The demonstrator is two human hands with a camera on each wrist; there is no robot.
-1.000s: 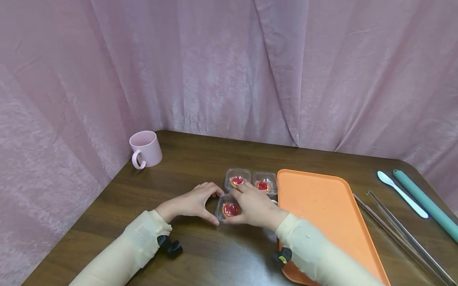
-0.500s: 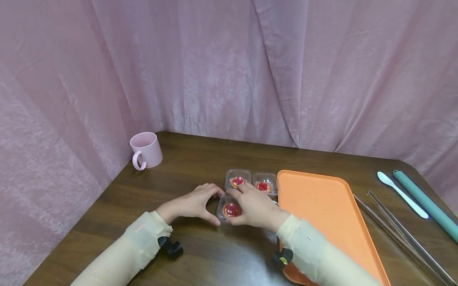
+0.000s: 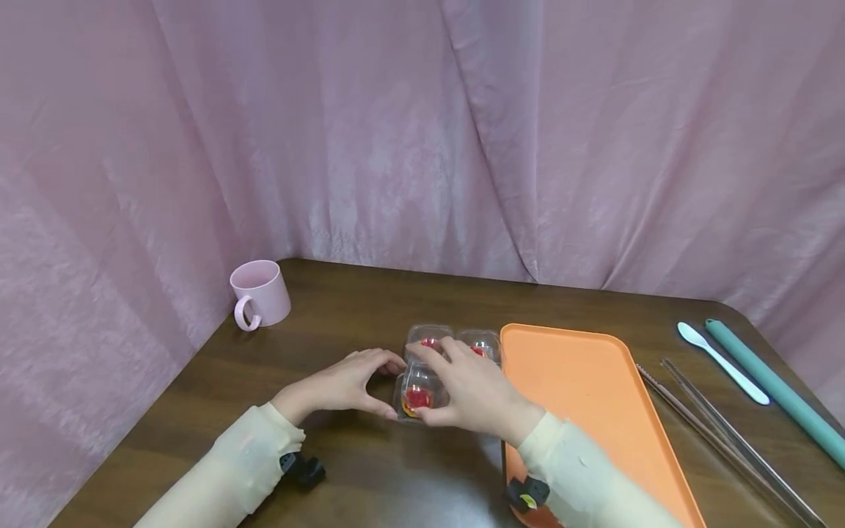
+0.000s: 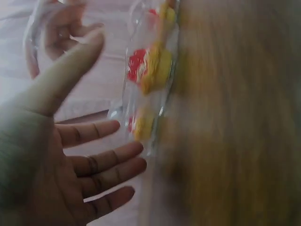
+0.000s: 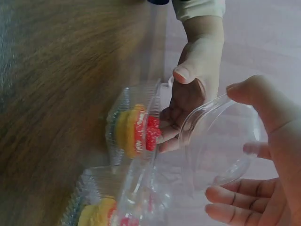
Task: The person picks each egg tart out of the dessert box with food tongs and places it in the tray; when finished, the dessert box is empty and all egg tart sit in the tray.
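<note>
My right hand (image 3: 472, 389) pinches a clear domed plastic lid (image 5: 214, 146) between thumb and fingers. The lid is raised and apart from the front clear container (image 5: 115, 106), whose base holds a small tart with a red top (image 3: 417, 400). My left hand (image 3: 337, 386) curves beside that container on the left; in the left wrist view its fingers (image 4: 115, 160) are spread and grip nothing. Behind stand two more clear containers, the back left one (image 3: 422, 332) and the back right one (image 3: 482, 337), each with a red-topped tart. My right hand partly hides both.
An orange tray (image 3: 568, 381) lies right of the containers. Beyond it are metal tongs (image 3: 719, 433), a pale blue spatula (image 3: 719, 359) and a teal rod-like tool (image 3: 772, 381). A pink mug (image 3: 267, 301) stands at the back left. Pink curtains (image 3: 370, 132) enclose the table.
The lid in my right hand has come up off the front container. My left hand keeps its place beside the container. The head view has shifted slightly.
</note>
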